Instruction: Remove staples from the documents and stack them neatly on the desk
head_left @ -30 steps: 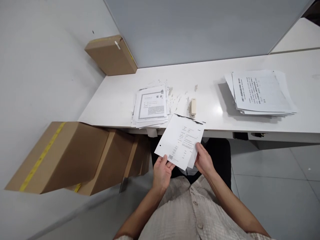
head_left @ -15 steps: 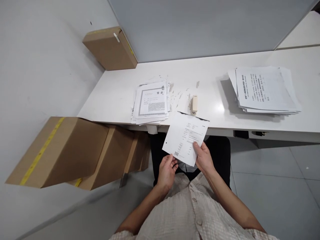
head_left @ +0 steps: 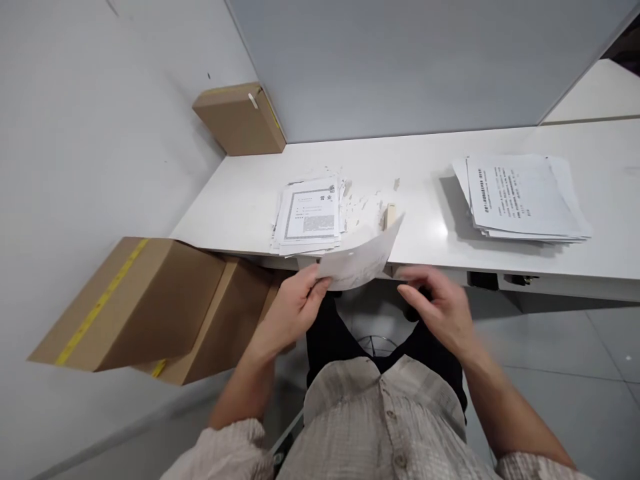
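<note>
White printed paper, a single thin sheet (head_left: 361, 259) with fine grey lines of text, is being pinched at its near left corner by the left hand (head_left: 295, 308), thumb and fingers clamped on the edge. It is hanging in the air just in front of the white worktop (head_left: 430, 230), bowing upward so its far right corner is rising over the worktop's front edge, and its surface is looking curved and slightly blurred.

Just to the right, the right hand (head_left: 440, 305) is hovering with fingers spread apart and holding nothing, clear of the sheet.

Behind the lifted corner, a small beige stapler (head_left: 389, 215) is peeking out on the worktop, with small white paper scraps (head_left: 357, 198) lying scattered around it. Left of these, a messy stack of printed documents (head_left: 310, 217) with a bordered certificate on top is sitting near the front edge. Well apart to the right, a second stack of white text pages (head_left: 520, 197) is lying. A brown cardboard box (head_left: 241, 119) is resting at the far left corner against the grey partition, and larger brown cardboard boxes with yellow tape (head_left: 145, 303) are standing beside the worktop on the left.
</note>
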Demonstrator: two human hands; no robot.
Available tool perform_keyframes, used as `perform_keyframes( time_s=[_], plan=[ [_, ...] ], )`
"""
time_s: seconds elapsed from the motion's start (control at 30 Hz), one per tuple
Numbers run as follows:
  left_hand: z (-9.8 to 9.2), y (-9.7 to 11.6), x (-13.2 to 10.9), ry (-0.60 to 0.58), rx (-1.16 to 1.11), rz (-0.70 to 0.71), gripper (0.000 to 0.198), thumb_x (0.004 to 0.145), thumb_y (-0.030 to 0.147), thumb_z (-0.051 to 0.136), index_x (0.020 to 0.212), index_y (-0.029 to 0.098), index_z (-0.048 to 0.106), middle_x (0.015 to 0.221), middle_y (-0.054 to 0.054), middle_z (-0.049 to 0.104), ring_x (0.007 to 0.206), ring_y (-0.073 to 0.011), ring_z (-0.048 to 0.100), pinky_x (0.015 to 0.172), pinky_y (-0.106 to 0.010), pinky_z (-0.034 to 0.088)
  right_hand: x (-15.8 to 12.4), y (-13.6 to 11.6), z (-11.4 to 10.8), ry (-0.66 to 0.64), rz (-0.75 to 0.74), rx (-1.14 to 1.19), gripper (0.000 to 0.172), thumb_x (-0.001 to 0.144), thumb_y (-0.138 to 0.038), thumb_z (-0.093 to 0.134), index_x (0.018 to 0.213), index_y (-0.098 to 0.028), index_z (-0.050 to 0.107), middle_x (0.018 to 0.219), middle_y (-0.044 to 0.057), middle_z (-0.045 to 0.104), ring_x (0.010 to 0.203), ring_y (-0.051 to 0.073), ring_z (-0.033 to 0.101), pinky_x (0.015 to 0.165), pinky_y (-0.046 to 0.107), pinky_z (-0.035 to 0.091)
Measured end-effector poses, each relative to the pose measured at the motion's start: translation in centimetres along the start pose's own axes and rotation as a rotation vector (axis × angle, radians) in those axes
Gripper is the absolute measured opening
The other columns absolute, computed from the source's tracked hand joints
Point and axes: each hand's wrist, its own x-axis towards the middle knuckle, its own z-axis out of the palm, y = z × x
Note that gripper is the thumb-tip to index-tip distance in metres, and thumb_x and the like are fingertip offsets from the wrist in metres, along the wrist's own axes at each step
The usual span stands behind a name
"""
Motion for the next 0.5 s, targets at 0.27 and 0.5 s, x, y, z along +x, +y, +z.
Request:
perform_keyframes(
  time_s=[0.27, 0.5],
  plan=[
    [2.1, 7.6, 5.0, -0.072, -0.065, 0.157, 0.020, 0.070, 0.001, 0.063, 0.079, 0.018, 0.065, 0.089, -0.005, 0.064, 0.112, -0.0262, 0.050, 0.105, -0.042, 0.029, 7.1, -3.1, -2.6, -0.089, -0.256, 0.067, 0.020, 0.080, -0.036, 0.062, 0.096, -0.026, 0.068, 0.093, 0.002, 0.069, 0.097, 0.025, 0.061, 0.087, 0.040, 0.047],
    [4.8, 0.9, 8.8, 0.090, -0.356, 0.248, 0.063, 0.063, 0.020, 0.078, 0.120, 0.024, 0.051, 0.119, -0.009, 0.057, 0.117, -0.0219, 0.049, 0.099, -0.035, 0.036, 9.0, 2.3, -2.5, 0.141, -0.064, 0.489, 0.026, 0.068, -0.037, 0.073, 0.089, -0.024, 0.069, 0.089, 0.000, 0.070, 0.087, 0.022, 0.062, 0.082, 0.036, 0.047]
  ],
)
